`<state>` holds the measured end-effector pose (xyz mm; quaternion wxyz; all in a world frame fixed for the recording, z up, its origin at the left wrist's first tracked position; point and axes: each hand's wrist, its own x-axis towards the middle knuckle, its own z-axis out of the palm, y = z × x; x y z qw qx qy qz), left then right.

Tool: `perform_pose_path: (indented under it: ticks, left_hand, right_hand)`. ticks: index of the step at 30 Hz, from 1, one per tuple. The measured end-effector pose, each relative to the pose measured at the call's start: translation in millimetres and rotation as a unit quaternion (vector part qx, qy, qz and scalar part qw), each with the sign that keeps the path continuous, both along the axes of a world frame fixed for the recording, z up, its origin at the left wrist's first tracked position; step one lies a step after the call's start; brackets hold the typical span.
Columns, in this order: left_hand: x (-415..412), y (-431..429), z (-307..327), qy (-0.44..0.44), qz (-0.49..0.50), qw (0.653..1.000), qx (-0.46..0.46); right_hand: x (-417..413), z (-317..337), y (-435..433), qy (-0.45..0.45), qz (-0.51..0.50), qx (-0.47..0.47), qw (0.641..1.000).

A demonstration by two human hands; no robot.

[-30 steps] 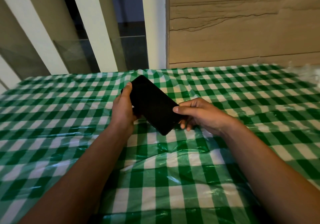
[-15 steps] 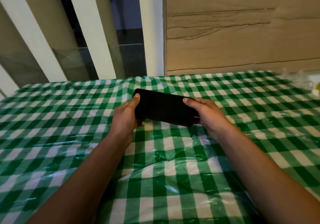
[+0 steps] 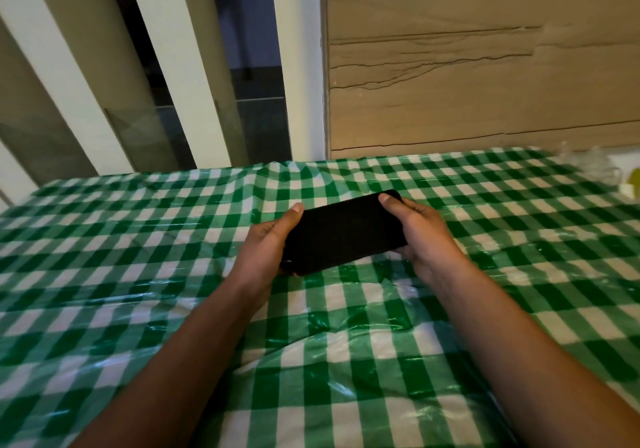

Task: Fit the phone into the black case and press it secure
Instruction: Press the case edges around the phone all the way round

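Observation:
A black phone (image 3: 341, 233) is held crosswise a little above the green-and-white checked tablecloth (image 3: 173, 240), its dark face up and its right end tipped higher. My left hand (image 3: 265, 243) grips its left end with the thumb laid along the top edge. My right hand (image 3: 420, 231) grips the right end, thumb over the far corner. A darker rim runs along the phone's near edge; whether that is the black case I cannot tell, since phone and case look alike in this dim light.
A wood-grain wall panel (image 3: 485, 67) rises behind the table. White slats and a glass pane (image 3: 145, 101) stand at the back left. Crinkled clear plastic with something yellow-green (image 3: 623, 177) lies at the far right edge.
The phone has turned from a steep diagonal to nearly level and crosswise, then tipped right end up. Both hands have shifted to its two ends and moved slightly right.

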<state>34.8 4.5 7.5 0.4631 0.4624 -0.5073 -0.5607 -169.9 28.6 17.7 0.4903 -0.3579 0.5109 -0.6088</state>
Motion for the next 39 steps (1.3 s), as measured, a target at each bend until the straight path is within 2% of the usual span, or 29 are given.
perform_pose_path:
  ticks: [4, 8, 14, 20, 23, 31, 39]
  left_hand:
    - [-1.9, 5.3, -2.0, -0.056, -0.044, 0.996, -0.057]
    - [2.3, 4.4, -0.3, -0.067, -0.081, 0.993, -0.053]
    - [1.8, 8.3, -0.1, -0.128, -0.142, 0.979, -0.074]
    - [7.0, 6.3, 2.0, -0.138, -0.197, 0.97, -0.016]
    - [6.7, 6.6, 1.5, -0.153, -0.227, 0.962, -0.018]
    - [8.7, 8.9, 4.6, -0.134, -0.264, 0.955, 0.019]
    - [5.6, 10.1, 3.2, -0.131, -0.257, 0.957, 0.042]
  right_hand:
    - [-2.4, 0.8, 1.6, 0.001, -0.005, 0.004, 1.0]
    - [-3.4, -0.4, -0.5, 0.011, 0.003, 0.005, 1.0]
    - [-5.1, -2.2, -1.6, 0.041, 0.008, 0.01, 0.999]
    - [-4.9, -2.5, -1.4, 0.054, 0.054, 0.021, 0.997]
    - [-4.1, -2.7, -1.1, 0.056, 0.074, 0.017, 0.996]
    - [-1.9, -2.2, 0.4, 0.063, 0.11, 0.02, 0.992]
    - [0.8, -1.0, 2.4, 0.072, 0.131, 0.019, 0.989]
